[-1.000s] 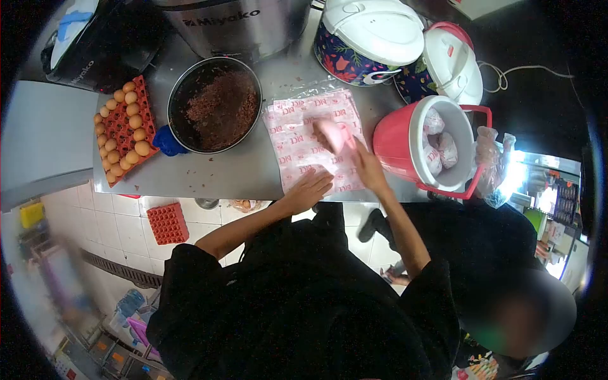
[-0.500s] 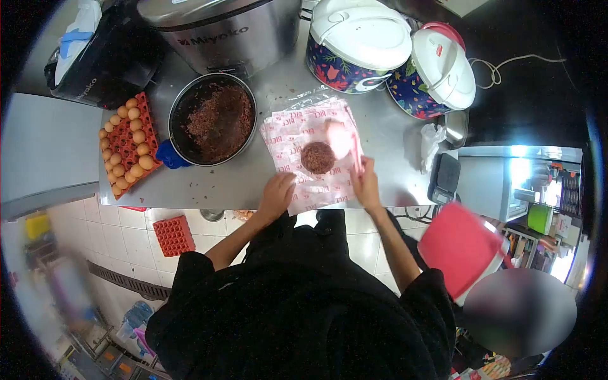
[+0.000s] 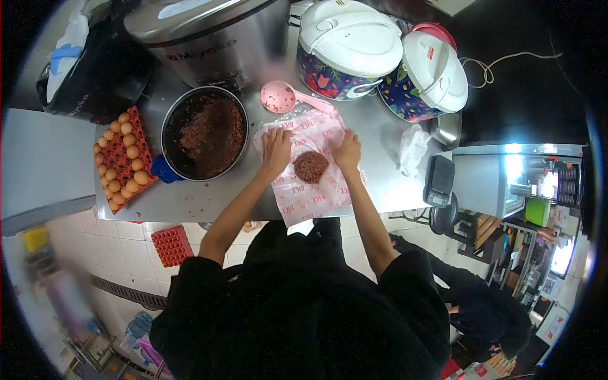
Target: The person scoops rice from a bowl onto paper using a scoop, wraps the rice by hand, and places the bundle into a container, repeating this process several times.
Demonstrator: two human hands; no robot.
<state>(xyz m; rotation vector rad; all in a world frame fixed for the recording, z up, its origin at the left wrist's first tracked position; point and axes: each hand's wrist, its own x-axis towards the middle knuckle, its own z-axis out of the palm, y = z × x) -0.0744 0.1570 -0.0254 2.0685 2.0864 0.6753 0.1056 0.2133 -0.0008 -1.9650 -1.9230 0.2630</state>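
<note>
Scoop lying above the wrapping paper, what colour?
Pink scoop, clearest in the head view.

At frame centre a mound of rice (image 3: 311, 166) sits on a stack of paper sheets (image 3: 310, 190), between two hands. A pan (image 3: 204, 133) lies left of the sheets, an egg tray (image 3: 123, 158) further left. A scoop (image 3: 278, 97) lies above the sheets, two rice cookers (image 3: 386, 57) upper right.

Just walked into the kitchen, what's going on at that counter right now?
A person is working at a steel counter. Both hands, left hand and right hand, rest flat on a printed pink wrapping paper either side of a mound of reddish rice. A pink rice scoop lies beside the pan of rice.
</note>
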